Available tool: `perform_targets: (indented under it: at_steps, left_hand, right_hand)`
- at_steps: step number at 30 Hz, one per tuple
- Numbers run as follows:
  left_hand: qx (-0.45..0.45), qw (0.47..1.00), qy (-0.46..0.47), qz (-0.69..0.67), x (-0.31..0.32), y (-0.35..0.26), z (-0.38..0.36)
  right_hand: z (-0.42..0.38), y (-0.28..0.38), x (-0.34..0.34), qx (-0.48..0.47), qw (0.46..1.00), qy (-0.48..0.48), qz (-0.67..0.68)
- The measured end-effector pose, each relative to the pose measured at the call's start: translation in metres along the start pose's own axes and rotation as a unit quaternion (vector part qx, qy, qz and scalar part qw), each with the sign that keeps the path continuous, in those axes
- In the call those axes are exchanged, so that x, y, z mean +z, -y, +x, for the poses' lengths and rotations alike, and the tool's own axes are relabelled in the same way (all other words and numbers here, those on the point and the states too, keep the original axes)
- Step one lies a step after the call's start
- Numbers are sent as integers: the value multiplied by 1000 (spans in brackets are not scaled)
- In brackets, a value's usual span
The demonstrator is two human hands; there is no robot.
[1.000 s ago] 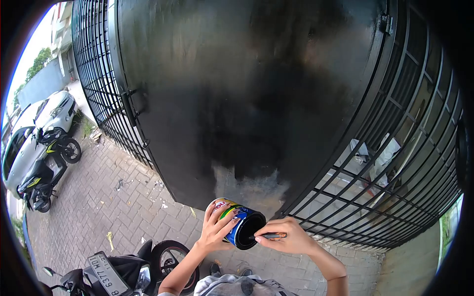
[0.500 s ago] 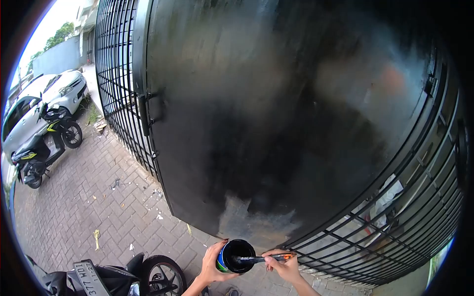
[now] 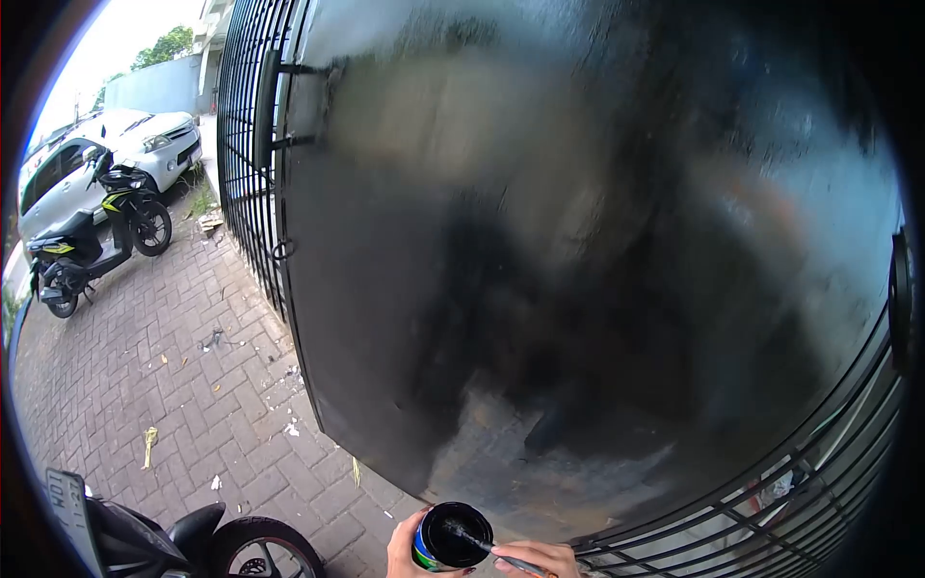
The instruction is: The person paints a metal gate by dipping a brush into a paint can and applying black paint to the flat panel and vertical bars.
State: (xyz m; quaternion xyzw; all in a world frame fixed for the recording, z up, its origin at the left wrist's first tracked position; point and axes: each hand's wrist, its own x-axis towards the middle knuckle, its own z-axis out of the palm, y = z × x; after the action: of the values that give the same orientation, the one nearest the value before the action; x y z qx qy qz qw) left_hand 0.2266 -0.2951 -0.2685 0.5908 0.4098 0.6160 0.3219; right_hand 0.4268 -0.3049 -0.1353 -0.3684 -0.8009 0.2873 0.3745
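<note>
Left hand [image 3: 401,547] grips one can [image 3: 455,536]. Right hand [image 3: 551,557] pinches one brush [image 3: 485,546], long axis slanting forward and leftward into the can.

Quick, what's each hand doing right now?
Left hand: holding the open can, gripped around its side.
Right hand: closed on the handle of a brush, its tip in the can.
</note>
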Motion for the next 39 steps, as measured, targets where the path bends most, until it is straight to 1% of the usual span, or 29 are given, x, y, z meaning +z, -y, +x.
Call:
perform_targets:
  at_steps: [1, 2, 4, 6, 7, 8, 9, 11, 12, 13, 16, 18, 20, 21, 22, 24, 25, 26, 28, 29, 30, 32, 33, 36, 37, 39]
  left_hand:
    - [20, 1000, -4, -2, 6, 23, -4]
    - [41, 999, -8, -4, 11, 42, -6]
    - [47, 999, -10, 2, 15, 73, -11]
    - [70, 997, -1, 23, 16, 98, -12]
    - [78, 997, -6, 7, 18, 112, -13]
    - [91, 995, -8, 33, 18, 122, -13]
    - [102, 993, -9, 58, 16, 129, -13]
    - [131, 988, -15, 82, 15, 147, -18]
    - [129, 989, -23, 71, 15, 157, -22]
    - [130, 989, -30, 59, 16, 167, -25]
    - [134, 990, -30, 44, 18, 197, -38]
    - [137, 990, -25, 35, 17, 210, -44]
    - [133, 990, -9, 42, 13, 218, -49]
    - [135, 989, 1, 55, 11, 222, -52]
    - [139, 988, 11, 68, 9, 224, -51]
    - [122, 991, 14, 50, 7, 223, -47]
    - [110, 993, 12, 42, 5, 218, -46]
    - [98, 994, 16, 50, 0, 208, -41]
    - [132, 988, -20, 73, -6, 201, -36]
    - [148, 985, -41, 83, -6, 201, -36]
    - [146, 986, -35, 76, -8, 201, -36]
    - [140, 988, -21, 67, -11, 204, -38]
    - [138, 988, -21, 64, -11, 205, -39]
    - [137, 990, -15, 5, -11, 206, -35]
    - [139, 990, -30, 7, -11, 203, -33]
    - [133, 990, -35, 12, -11, 202, -28]
  right_hand:
    - [-3, -17, 9, -30, 999, -33, -24]
    - [-4, -31, 17, -57, 997, -44, -39]
    - [-6, -58, 33, -113, 989, -67, -67]
    - [-12, -84, 44, -144, 983, -62, -95]
    - [-13, -95, 50, -165, 979, -67, -97]
    - [-15, -105, 55, -187, 974, -72, -100]
    - [-20, -120, 58, -180, 970, -17, -165]
    - [-31, -143, 66, -197, 966, -9, -165]
    - [-35, -151, 70, -209, 964, -5, -167]
    - [-39, -156, 73, -232, 953, -23, -191]
    - [-50, -183, 96, -246, 946, 20, -209]
    - [-53, -194, 102, -267, 935, 6, -231]
    - [-56, -191, 109, -184, 957, 39, -220]
    - [-55, -200, 115, -217, 948, 52, -228]
    - [-54, -199, 117, -233, 947, 24, -220]
    - [-47, -188, 116, -265, 944, -22, -198]
    - [-46, -176, 114, -219, 950, -9, -220]
    - [-44, -169, 114, -193, 951, 19, -239]
    - [-40, -170, 117, -212, 954, 31, -208]
    - [-36, -162, 116, -198, 958, 28, -204]
    - [-35, -151, 112, -133, 964, 44, -224]
    - [-27, -135, 109, -108, 967, 48, -224]
    - [-24, -143, 112, -163, 964, 27, -210]
    - [-13, -132, 107, -186, 931, 30, -312]
    - [-8, -127, 107, -207, 920, 25, -333]
    - [-7, -124, 115, -200, 921, 53, -330]
